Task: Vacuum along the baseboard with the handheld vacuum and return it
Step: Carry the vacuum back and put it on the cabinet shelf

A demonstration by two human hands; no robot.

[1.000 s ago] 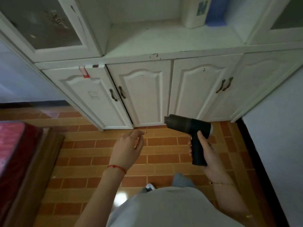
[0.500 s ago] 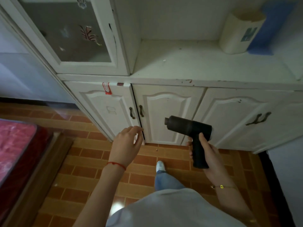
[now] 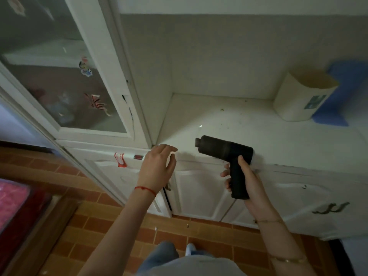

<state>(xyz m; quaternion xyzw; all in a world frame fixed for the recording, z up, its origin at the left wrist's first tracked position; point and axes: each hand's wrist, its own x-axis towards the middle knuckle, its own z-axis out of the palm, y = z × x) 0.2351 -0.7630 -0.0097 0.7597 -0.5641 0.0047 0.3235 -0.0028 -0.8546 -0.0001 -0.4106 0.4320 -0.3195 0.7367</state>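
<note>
A white cabinet counter [image 3: 249, 124] fills the view. The right hand [image 3: 246, 180] grips the vacuum [image 3: 225, 150] by its handle, just over the counter edge; it looks light and rigid. The left hand [image 3: 157, 170] hovers open-fingered.

We see the black handheld vacuum [image 3: 225, 149] held by its grip, barrel level, nozzle pointing left, just above the white counter's [image 3: 258, 126] front edge.

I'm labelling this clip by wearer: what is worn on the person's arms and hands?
Both forearms are bare, with no sleeves or gloves. A thin red string bracelet circles the left wrist. The right arm has a fine chain bracelet at the wrist and a thin gold-coloured bangle farther up.
</note>
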